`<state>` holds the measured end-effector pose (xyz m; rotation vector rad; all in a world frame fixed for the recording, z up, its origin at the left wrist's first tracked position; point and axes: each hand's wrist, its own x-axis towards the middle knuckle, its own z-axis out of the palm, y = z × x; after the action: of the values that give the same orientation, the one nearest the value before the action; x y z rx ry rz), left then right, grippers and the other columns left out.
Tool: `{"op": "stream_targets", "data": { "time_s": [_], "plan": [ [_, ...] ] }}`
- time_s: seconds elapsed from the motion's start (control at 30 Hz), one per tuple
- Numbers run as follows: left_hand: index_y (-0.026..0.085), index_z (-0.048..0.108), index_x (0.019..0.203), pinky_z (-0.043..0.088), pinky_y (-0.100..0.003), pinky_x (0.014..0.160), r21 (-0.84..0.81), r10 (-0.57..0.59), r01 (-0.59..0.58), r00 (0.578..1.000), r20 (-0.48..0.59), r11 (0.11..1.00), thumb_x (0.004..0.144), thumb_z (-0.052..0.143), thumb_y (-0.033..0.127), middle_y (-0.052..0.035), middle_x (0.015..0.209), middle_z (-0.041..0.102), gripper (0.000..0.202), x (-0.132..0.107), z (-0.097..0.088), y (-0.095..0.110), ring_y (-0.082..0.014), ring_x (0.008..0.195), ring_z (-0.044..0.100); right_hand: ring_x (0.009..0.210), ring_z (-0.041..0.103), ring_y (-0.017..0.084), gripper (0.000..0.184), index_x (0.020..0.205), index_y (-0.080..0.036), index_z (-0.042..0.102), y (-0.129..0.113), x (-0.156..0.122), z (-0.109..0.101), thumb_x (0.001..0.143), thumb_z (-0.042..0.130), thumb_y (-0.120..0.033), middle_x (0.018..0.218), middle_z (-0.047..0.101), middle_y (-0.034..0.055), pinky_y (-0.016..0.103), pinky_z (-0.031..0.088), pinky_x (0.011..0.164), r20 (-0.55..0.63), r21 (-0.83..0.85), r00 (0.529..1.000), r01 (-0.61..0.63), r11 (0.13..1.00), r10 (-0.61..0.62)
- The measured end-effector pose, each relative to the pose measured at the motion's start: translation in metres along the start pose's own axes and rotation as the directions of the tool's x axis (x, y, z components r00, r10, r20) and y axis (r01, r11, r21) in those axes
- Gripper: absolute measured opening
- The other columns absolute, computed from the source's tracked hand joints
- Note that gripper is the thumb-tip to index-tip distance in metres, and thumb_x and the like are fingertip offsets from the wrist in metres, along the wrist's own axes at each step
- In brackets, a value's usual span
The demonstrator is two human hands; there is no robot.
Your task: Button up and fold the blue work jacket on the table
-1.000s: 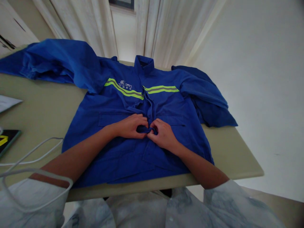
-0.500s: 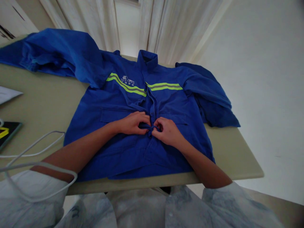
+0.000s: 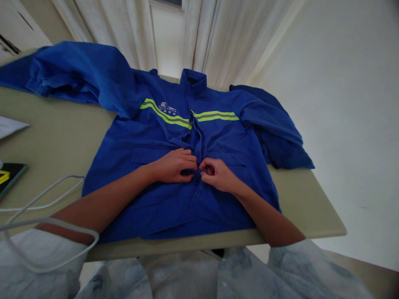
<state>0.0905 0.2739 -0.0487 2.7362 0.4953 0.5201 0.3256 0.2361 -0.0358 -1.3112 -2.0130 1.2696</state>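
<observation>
A blue work jacket with yellow-green and grey reflective strips lies front up on the table, its collar at the far side. Its front placket is closed at the neck and gapes a little around the chest. At the middle of the placket, my left hand pinches a fold of the front edge. Close beside it, my right hand has thumb and forefinger pressed on the same bunched edge. Any button or fastener between the fingertips is hidden.
The beige table ends close to my body. A white cable loops over my left forearm. At the left lie a white paper and a dark flat object with a yellow part. Curtains hang behind.
My hands stay at the placket, and the right fingers have shifted slightly on the bunched cloth. The whole view has tilted a little, so everything sits slightly lower.
</observation>
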Motion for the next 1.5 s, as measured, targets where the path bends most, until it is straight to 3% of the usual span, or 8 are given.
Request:
{"op": "stream_targets", "data": {
  "time_s": [0.13, 0.4, 0.6, 0.73, 0.9, 1.17, 1.5],
  "plan": [
    [0.021, 0.068, 0.095, 0.039, -0.036, 0.077, 0.186, 0.111, -0.104, 0.994, -0.024, 0.977, 0.099, 0.061, 0.027, -0.0052, 0.092, 0.070, 0.009, -0.001, -0.001, 0.003, -0.0208, 0.085, 0.056, 0.047, 0.032, 0.007, 0.013, 0.082, -0.019, 0.062, 0.005, 0.003, -0.007, 0.078, 0.065, -0.031, 0.053, 0.040, -0.0098, 0.022, 0.021, 0.046, 0.117, 0.085, 0.992, -0.053, 0.995, 0.043],
    [0.021, 0.065, 0.090, 0.038, -0.036, 0.073, 0.361, 0.268, -0.233, 0.962, -0.050, 0.903, 0.105, 0.053, 0.027, -0.0045, 0.086, 0.067, 0.020, -0.001, -0.005, 0.005, -0.0193, 0.080, 0.055, 0.047, 0.036, 0.006, 0.014, 0.084, -0.017, 0.065, 0.007, 0.003, -0.013, 0.080, 0.067, -0.031, 0.056, 0.046, -0.0085, 0.020, 0.024, 0.046, 0.159, 0.129, 0.987, -0.033, 0.991, 0.012],
    [0.021, 0.066, 0.096, 0.040, -0.035, 0.076, 0.289, 0.187, -0.167, 0.981, -0.043, 0.943, 0.106, 0.052, 0.027, -0.0054, 0.093, 0.069, 0.018, -0.002, -0.003, 0.005, -0.0192, 0.084, 0.058, 0.048, 0.047, 0.008, 0.025, 0.091, -0.017, 0.068, 0.007, 0.003, -0.019, 0.078, 0.075, -0.037, 0.063, 0.059, -0.0053, 0.020, 0.032, 0.045, 0.097, 0.177, 0.993, -0.079, 0.981, 0.062],
    [0.020, 0.067, 0.104, 0.042, -0.034, 0.080, 0.148, 0.088, -0.081, 0.996, -0.036, 0.986, 0.105, 0.058, 0.035, -0.0065, 0.098, 0.070, 0.017, -0.002, 0.000, 0.001, -0.0204, 0.089, 0.060, 0.053, 0.047, 0.009, 0.019, 0.082, -0.017, 0.070, 0.008, 0.005, -0.019, 0.078, 0.074, -0.035, 0.061, 0.057, -0.0042, 0.020, 0.035, 0.050, 0.068, 0.108, 0.998, -0.011, 0.994, 0.003],
    [0.020, 0.066, 0.114, 0.045, -0.033, 0.084, 0.015, -0.017, 0.017, 1.000, -0.017, 1.000, 0.104, 0.059, 0.050, -0.0076, 0.106, 0.070, 0.032, 0.000, 0.002, -0.001, -0.0212, 0.094, 0.063, 0.057, 0.047, 0.009, 0.016, 0.083, -0.017, 0.070, 0.009, 0.005, -0.017, 0.078, 0.071, -0.031, 0.063, 0.057, -0.0043, 0.021, 0.036, 0.054, 0.060, 0.060, 0.998, 0.004, 0.998, -0.008],
    [0.021, 0.062, 0.124, 0.046, -0.035, 0.090, -0.047, -0.071, 0.070, 0.997, -0.019, 0.996, 0.103, 0.060, 0.049, -0.0092, 0.117, 0.069, 0.035, 0.001, 0.000, 0.002, -0.0229, 0.103, 0.065, 0.055, 0.049, 0.010, 0.014, 0.081, -0.018, 0.064, 0.009, 0.004, -0.015, 0.079, 0.070, -0.030, 0.062, 0.056, -0.0052, 0.022, 0.036, 0.053, 0.035, 0.031, 0.999, -0.004, 1.000, 0.003],
    [0.020, 0.068, 0.114, 0.044, -0.032, 0.081, -0.083, -0.074, 0.073, 0.997, -0.006, 0.994, 0.101, 0.065, 0.042, -0.0051, 0.097, 0.071, 0.026, 0.003, 0.000, 0.000, -0.0205, 0.089, 0.061, 0.055, 0.052, 0.010, 0.014, 0.084, -0.020, 0.061, 0.011, 0.005, -0.015, 0.080, 0.072, -0.028, 0.062, 0.057, -0.0059, 0.021, 0.038, 0.053, 0.002, -0.029, 1.000, -0.030, 0.999, 0.030]
  ]
}}
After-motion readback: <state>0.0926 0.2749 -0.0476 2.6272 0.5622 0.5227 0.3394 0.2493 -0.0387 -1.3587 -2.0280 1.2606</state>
